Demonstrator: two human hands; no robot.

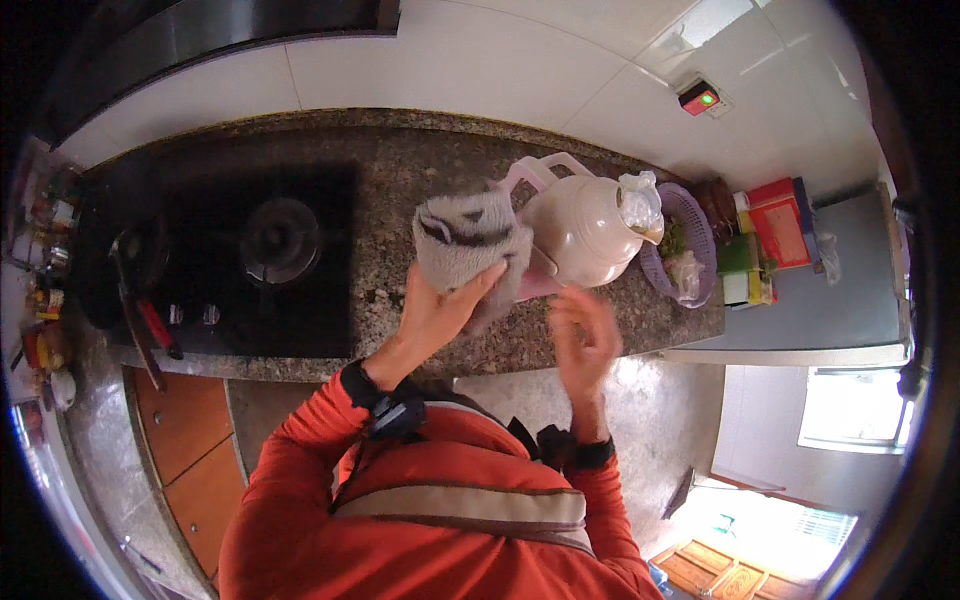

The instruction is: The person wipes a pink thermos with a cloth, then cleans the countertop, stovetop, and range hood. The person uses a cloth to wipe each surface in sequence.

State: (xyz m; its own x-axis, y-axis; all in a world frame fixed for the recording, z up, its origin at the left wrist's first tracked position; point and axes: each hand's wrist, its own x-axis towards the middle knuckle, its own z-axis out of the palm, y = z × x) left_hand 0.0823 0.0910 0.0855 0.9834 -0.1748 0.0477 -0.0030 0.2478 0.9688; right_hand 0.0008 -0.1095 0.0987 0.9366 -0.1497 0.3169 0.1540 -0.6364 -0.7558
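My left hand (439,311) grips a fuzzy grey cloth (469,240) with dark markings, its thumb pressed across the front; what the cloth may cover is hidden. Just right of the cloth is a cream vacuum jug (581,229) with a pale pink handle (529,172) at its back left. Its mouth is stopped with something wrapped in whitish plastic (640,196). Blurred by motion, my right hand (586,334) hovers near the counter's front edge, below the jug in the picture. Its fingers are loosely curled and apart, with nothing seen in them.
A black gas hob (300,322) is set into the granite counter (390,161) on the left. A long-handled utensil (135,315) lies across its left side. Beyond the jug stand a purple basket (705,225) holding greens, and several boxes (780,225) on a grey surface (855,285).
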